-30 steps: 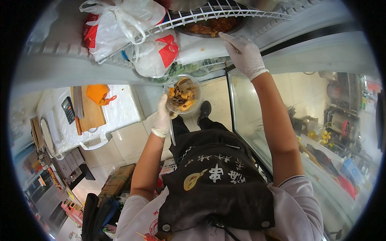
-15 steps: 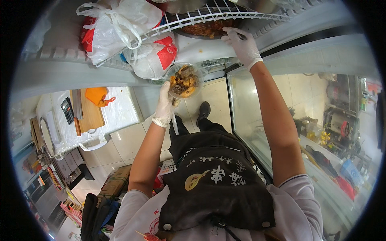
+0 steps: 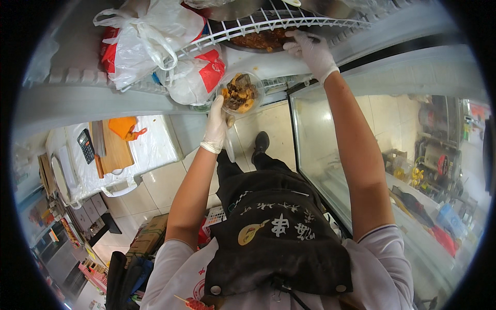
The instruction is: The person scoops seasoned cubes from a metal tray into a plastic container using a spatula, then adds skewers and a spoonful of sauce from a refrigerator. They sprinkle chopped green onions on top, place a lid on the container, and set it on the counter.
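My left hand (image 3: pixel 216 124), in a whitish glove, is closed on a clear round plastic tub (image 3: pixel 258 101). Pieces of brown and orange-yellow food (image 3: pixel 239 94) lie in the tub. A thin translucent disc (image 3: pixel 231 150), seen nearly edge-on, hangs below that hand; it looks like a lid. My gloved right hand (image 3: pixel 313 54) is at the right end of a dark pan of reddish-brown food (image 3: pixel 263 40), under a white wire shelf. Its fingers are bent together; what they hold, if anything, is hard to make out.
White and red plastic bags (image 3: pixel 150 41) crowd the fridge's left side beside the wire shelf (image 3: pixel 253 25). An open glass door (image 3: pixel 330 139) stands to my right. At left, a white-covered top (image 3: pixel 150 144) bears a calculator (image 3: pixel 86 145), a knife, a cutting board and an orange bag.
The tub has moved slightly right and up, tilting so more of its food shows. My right hand has shifted slightly at the pan's edge; the dark piece seen at its fingers is now less visible.
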`<state>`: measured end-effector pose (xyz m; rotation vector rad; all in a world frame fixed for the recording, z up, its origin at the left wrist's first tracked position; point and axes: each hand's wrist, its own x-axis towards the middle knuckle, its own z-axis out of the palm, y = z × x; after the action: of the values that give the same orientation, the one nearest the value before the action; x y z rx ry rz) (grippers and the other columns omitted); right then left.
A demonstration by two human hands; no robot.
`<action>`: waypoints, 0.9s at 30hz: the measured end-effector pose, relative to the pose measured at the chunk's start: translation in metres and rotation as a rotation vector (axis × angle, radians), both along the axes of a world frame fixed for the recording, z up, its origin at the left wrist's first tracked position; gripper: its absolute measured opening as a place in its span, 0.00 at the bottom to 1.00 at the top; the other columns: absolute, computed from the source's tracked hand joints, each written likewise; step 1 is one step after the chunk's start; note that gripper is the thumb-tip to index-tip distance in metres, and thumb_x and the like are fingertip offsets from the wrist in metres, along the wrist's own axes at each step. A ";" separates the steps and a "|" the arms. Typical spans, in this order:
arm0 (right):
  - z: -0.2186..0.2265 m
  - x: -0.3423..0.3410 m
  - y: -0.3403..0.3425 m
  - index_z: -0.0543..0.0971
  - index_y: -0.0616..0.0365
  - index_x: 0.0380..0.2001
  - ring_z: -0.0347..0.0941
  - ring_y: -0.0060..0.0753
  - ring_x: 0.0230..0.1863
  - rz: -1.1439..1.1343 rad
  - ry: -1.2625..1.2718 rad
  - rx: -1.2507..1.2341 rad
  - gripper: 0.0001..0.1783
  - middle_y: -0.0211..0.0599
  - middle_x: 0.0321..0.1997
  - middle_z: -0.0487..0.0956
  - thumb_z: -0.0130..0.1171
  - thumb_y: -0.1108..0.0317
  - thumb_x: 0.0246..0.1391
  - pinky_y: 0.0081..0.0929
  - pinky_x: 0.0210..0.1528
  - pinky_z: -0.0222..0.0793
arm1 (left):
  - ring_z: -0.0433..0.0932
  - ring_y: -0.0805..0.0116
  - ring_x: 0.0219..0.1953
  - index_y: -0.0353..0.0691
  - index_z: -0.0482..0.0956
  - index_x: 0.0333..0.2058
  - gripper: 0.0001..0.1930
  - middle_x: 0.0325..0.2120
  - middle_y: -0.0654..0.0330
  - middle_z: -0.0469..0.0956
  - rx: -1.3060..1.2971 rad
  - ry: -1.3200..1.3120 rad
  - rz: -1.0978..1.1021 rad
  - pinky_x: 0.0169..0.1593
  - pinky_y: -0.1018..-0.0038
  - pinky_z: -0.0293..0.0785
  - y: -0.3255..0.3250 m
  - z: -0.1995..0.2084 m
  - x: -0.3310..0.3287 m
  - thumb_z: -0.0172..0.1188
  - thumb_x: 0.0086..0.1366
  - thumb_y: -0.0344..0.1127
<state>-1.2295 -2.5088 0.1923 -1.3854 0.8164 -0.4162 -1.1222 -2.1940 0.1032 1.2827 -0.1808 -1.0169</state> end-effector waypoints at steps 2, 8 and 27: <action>0.002 0.004 -0.012 0.87 0.59 0.55 0.85 0.24 0.43 -0.065 0.058 0.087 0.20 0.43 0.46 0.91 0.50 0.59 0.79 0.17 0.50 0.77 | 0.60 0.79 0.20 0.42 0.74 0.61 0.36 0.40 0.64 0.80 0.009 -0.019 0.004 0.23 0.77 0.52 -0.006 -0.009 0.001 0.46 0.78 0.70; -0.008 0.016 -0.023 0.86 0.57 0.54 0.87 0.26 0.44 -0.054 0.069 0.116 0.22 0.44 0.48 0.91 0.45 0.58 0.79 0.16 0.46 0.79 | 0.59 0.79 0.19 0.42 0.74 0.59 0.33 0.39 0.65 0.79 0.005 -0.019 0.012 0.23 0.77 0.52 -0.011 -0.027 0.006 0.48 0.78 0.69; 0.010 -0.010 -0.009 0.87 0.60 0.54 0.83 0.21 0.33 -0.212 0.013 -0.016 0.22 0.41 0.39 0.91 0.46 0.60 0.78 0.16 0.39 0.74 | 0.63 0.80 0.21 0.47 0.73 0.52 0.26 0.39 0.68 0.76 -0.016 0.041 -0.003 0.24 0.79 0.57 -0.037 -0.032 0.006 0.48 0.81 0.65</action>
<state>-1.2397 -2.5179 0.2023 -1.3214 0.9764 -0.5790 -1.1164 -2.2314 0.0708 1.2469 -0.1594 -1.0413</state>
